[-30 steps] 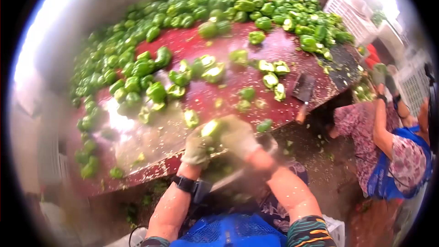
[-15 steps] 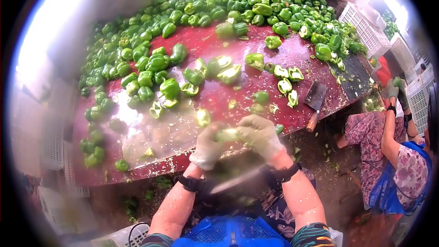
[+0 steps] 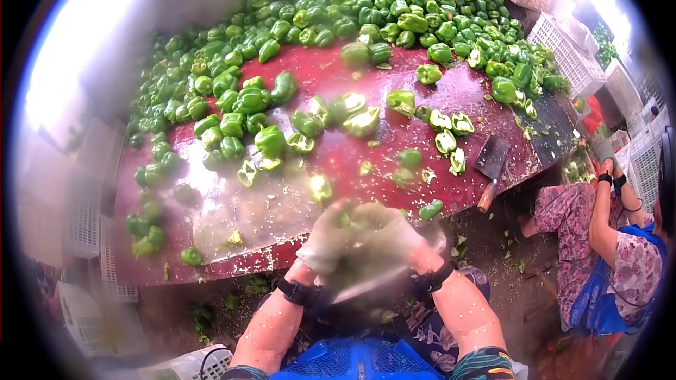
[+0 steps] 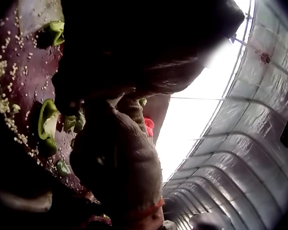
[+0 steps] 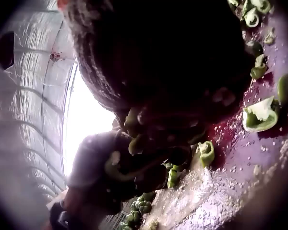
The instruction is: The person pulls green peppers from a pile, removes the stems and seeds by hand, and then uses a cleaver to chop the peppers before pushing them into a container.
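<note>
Across mid-frame, a seed-strewn red table (image 3: 415,134), with heaped green peppers (image 3: 394,21) at the top and halved peppers (image 3: 362,122) near the centre. Toward the right, a cleaver (image 3: 491,156), handle toward the near edge. At lower centre, left hand (image 3: 325,241) and right hand (image 3: 389,237), gloved, close together, with a green pepper piece (image 3: 344,220) between. Cannot tell, for blur and shadow, whether pinching it with the fingers or only pressing.

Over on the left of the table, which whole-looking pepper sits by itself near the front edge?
The green pepper by the pale sheet, at its near-left corner. It stands apart, while the bunch of peppers farther left lies crowded together.
</note>
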`<state>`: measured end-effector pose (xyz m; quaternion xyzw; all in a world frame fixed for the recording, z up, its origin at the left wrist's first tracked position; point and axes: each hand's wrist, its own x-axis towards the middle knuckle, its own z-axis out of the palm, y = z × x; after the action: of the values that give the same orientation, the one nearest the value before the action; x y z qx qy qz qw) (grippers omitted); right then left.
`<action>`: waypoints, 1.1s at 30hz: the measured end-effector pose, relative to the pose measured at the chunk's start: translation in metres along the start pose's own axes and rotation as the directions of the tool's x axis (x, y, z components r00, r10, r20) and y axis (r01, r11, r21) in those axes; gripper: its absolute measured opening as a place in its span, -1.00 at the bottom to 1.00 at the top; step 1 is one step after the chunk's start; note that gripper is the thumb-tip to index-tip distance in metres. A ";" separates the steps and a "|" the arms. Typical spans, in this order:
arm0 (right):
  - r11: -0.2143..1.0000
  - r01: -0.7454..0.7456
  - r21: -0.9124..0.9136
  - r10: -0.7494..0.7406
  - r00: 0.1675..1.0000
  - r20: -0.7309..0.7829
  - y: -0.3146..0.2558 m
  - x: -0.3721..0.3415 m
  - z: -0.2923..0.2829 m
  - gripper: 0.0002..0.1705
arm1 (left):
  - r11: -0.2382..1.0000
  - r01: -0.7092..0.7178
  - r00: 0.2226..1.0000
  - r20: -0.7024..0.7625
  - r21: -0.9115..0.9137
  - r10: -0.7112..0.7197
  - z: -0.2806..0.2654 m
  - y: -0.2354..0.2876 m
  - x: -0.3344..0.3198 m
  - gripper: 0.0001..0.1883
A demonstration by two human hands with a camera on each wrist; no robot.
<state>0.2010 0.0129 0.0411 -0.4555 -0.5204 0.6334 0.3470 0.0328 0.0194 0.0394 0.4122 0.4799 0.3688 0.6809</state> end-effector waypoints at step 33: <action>0.995 -0.014 0.100 0.015 1.000 -0.015 0.008 -0.005 0.014 -0.88 | 0.956 0.076 0.996 0.062 -0.283 -0.061 -0.021 -0.014 -0.009 -0.58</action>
<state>0.1898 0.0016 0.0356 -0.4463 -0.4819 0.6576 0.3689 0.0115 0.0097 0.0253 0.3024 0.4179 0.3994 0.7579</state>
